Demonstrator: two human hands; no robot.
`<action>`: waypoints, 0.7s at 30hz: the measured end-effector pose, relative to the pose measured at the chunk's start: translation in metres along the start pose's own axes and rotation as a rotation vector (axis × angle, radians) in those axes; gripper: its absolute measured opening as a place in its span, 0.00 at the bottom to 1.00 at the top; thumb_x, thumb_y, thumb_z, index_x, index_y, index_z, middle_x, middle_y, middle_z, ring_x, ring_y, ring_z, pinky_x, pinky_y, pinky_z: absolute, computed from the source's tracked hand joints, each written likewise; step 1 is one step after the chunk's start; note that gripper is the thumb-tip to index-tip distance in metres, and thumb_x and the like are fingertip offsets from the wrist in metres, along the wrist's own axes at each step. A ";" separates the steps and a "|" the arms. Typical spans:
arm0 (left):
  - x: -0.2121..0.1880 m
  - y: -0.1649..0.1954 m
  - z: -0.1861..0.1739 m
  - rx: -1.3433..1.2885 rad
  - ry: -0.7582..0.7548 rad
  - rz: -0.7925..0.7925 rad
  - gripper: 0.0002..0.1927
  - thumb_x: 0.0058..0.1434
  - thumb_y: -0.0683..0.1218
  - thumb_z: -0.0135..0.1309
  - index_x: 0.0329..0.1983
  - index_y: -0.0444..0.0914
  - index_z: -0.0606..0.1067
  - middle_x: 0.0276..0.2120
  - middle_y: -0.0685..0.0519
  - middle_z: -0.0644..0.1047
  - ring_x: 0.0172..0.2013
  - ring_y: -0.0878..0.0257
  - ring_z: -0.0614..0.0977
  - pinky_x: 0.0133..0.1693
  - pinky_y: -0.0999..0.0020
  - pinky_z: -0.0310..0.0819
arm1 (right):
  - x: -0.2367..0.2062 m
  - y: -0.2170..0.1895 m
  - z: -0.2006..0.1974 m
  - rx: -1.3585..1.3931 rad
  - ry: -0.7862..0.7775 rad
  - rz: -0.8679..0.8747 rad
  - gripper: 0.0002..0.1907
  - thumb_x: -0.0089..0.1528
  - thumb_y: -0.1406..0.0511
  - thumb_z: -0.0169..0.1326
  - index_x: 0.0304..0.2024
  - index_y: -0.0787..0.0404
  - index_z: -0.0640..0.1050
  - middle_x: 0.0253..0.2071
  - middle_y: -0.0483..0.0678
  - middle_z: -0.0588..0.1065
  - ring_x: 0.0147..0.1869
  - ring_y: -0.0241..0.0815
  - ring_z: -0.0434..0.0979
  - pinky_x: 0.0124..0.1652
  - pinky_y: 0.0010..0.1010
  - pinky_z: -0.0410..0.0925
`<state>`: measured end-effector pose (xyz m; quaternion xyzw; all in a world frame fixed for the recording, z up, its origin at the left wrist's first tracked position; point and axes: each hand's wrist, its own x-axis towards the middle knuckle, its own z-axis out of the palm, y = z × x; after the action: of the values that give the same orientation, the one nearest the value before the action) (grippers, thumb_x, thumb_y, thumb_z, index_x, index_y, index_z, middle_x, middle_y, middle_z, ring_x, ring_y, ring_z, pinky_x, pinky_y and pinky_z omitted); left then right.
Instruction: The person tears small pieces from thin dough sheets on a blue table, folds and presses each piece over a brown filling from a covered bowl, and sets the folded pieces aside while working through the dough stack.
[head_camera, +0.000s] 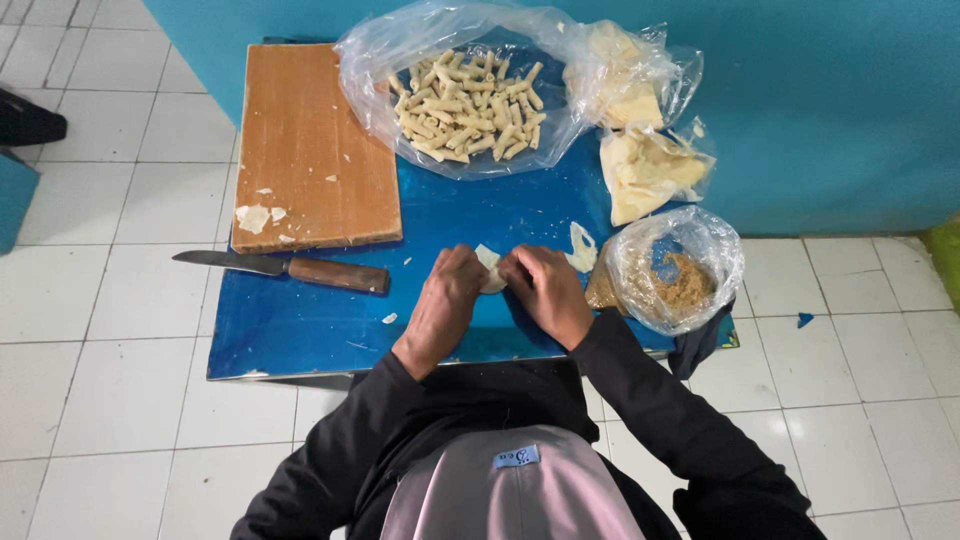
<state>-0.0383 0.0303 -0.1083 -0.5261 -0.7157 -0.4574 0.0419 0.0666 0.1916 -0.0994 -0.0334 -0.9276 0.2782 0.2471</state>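
**Two hands closed on one pale wrapper at the middle of the blue counter**

Head view: the left hand (445, 300) and the right hand (548, 292) met at the centre of the blue counter (300, 330), fingers curled down and nearly shut, pinching a small pale wrapper (490, 268) between them. Only the top edge of the wrapper showed; the fingertips hid the rest.

At 9 o'clock from the hands lay one knife (285, 268) with a wooden handle, blade pointing left. Behind it, at 11 o'clock, sat one wooden cutting board (310, 140) with a few pale scraps on its near edge. At 12 o'clock an open clear bag (400, 50) held a heap of finished rolls (465, 105), too many to count surely. At 1 o'clock two clear bags of flat wrappers (645, 170) rested, one behind the other. At 3 o'clock, just beside the right hand, one open bag of brown crumbly filling (685, 280) stood. A loose wrapper piece (582, 245) lay between that bag and the hands. Nothing lay between the hands and the bags.
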 end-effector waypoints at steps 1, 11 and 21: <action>0.000 -0.002 0.000 0.026 0.004 -0.002 0.04 0.59 0.34 0.54 0.35 0.36 0.73 0.35 0.46 0.71 0.39 0.46 0.73 0.40 0.55 0.68 | -0.001 -0.002 0.000 -0.001 0.012 -0.009 0.03 0.62 0.69 0.59 0.37 0.62 0.77 0.36 0.49 0.77 0.42 0.53 0.75 0.42 0.42 0.66; 0.010 -0.004 0.000 0.007 -0.012 -0.016 0.06 0.58 0.32 0.51 0.36 0.34 0.71 0.37 0.44 0.71 0.39 0.43 0.76 0.39 0.52 0.70 | -0.001 -0.004 -0.005 -0.036 -0.042 -0.240 0.12 0.57 0.69 0.63 0.42 0.64 0.79 0.41 0.52 0.77 0.44 0.54 0.75 0.43 0.41 0.69; 0.007 -0.004 -0.012 -0.178 -0.040 -0.050 0.07 0.57 0.36 0.61 0.35 0.32 0.73 0.39 0.42 0.70 0.40 0.42 0.76 0.38 0.53 0.71 | 0.014 0.002 -0.004 0.000 -0.078 -0.204 0.04 0.63 0.68 0.58 0.38 0.63 0.78 0.37 0.50 0.77 0.43 0.53 0.76 0.42 0.42 0.69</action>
<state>-0.0493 0.0266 -0.0996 -0.5188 -0.6857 -0.5097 -0.0308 0.0563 0.1978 -0.0912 0.0724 -0.9351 0.2528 0.2377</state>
